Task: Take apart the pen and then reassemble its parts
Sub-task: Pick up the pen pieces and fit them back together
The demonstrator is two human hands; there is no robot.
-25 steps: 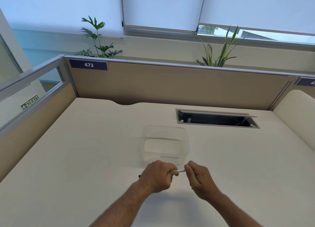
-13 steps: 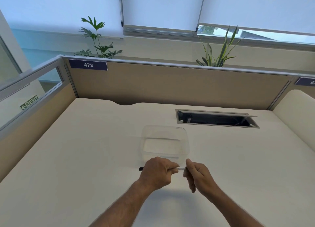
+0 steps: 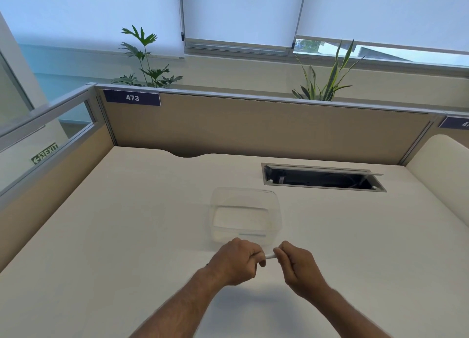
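A white pen (image 3: 269,256) runs sideways between my two hands, just above the desk near its front middle. Only a short white stretch shows between the fists. My left hand (image 3: 237,262) is closed around the pen's left part, and a tiny dark tip peeks out by the wrist. My right hand (image 3: 294,268) pinches the pen's right end with its fingertips. Which pen parts are joined or apart is hidden by the fingers.
A clear plastic container (image 3: 245,217) stands on the cream desk (image 3: 127,236) just beyond my hands. An open cable hatch (image 3: 322,177) lies at the back right. Tan partition walls (image 3: 253,127) close the desk at the back and left.
Both hands have stayed together on the pen. The dark tip that stuck out left of my left hand half a second ago is now almost hidden, and my right fingers have regripped the end.
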